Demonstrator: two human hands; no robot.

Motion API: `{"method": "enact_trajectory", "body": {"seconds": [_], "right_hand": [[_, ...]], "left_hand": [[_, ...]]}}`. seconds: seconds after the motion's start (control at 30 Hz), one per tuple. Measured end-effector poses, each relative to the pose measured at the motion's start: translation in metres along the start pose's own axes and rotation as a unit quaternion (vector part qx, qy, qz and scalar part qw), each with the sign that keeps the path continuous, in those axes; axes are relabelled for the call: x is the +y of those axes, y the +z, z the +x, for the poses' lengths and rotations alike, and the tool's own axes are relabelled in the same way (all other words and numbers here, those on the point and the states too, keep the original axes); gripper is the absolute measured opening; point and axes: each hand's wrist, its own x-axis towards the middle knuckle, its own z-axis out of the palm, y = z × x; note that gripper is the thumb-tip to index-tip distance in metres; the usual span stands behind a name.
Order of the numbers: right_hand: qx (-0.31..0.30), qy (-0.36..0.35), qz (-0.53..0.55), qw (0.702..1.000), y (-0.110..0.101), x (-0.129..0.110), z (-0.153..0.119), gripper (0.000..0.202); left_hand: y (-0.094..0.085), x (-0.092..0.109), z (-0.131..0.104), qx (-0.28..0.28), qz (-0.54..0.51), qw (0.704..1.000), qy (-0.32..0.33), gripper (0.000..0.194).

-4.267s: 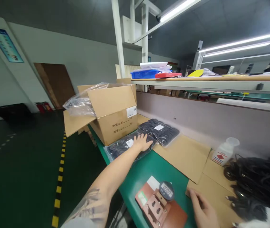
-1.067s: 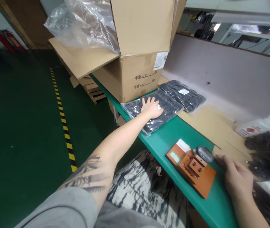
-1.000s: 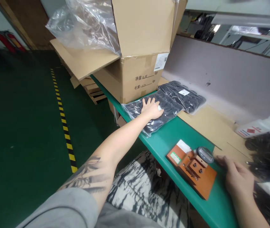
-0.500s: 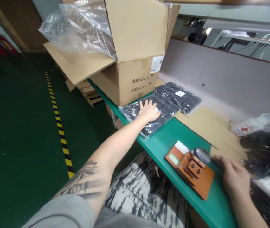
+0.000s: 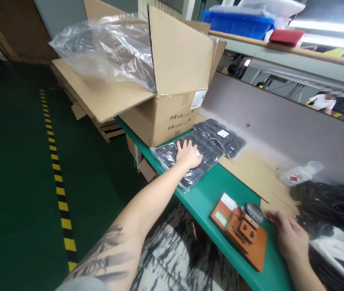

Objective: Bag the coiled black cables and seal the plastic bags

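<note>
My left hand [image 5: 187, 155] lies flat, fingers spread, on a clear plastic bag of black items [image 5: 210, 151], partly covering a white label. Behind it lies a second bag of black items [image 5: 223, 137] with a white label. My right hand [image 5: 291, 238] rests at the right, fingers loosely stretched toward a digital dial gauge [image 5: 253, 213]. Whether the fingertips touch the gauge I cannot tell; nothing shows in them. The gauge is mounted on an orange-brown block fixture [image 5: 255, 250] on the green tabletop [image 5: 204, 194].
An open cardboard box [image 5: 172, 117] stands at the far end, a clear plastic liner [image 5: 120, 52] over its flap. A white bottle [image 5: 301, 173] and black cables [image 5: 332, 202] lie to the right. Above is a shelf with a blue bin [image 5: 238, 24]. A person [image 5: 323, 101] is beyond.
The view has tilted up, bringing the shelf with the blue bin into sight. My left hand stays on the bag; my right hand stays beside the gauge.
</note>
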Motion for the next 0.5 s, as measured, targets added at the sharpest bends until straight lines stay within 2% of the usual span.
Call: {"method": "enact_trajectory", "body": {"seconds": [0.2,0.33,0.43,0.5], "right_hand": [[-0.006,-0.012,0.008,1.0,0.005,0.005,-0.001,0.031],[-0.006,-0.042,0.011,0.999,0.011,-0.013,-0.003,0.03],[0.014,-0.117,0.004,0.993,0.005,-0.042,-0.036,0.032],[0.025,-0.175,-0.002,0.984,0.006,-0.054,-0.081,0.036]], "left_hand": [[0.002,-0.006,0.002,0.005,0.005,1.0,0.0,0.058],[-0.005,-0.006,0.0,0.017,0.006,1.0,0.001,0.05],[-0.015,-0.004,-0.004,0.033,-0.005,0.999,0.001,0.044],[-0.019,-0.003,-0.003,0.036,-0.017,0.999,0.003,0.042]]}}
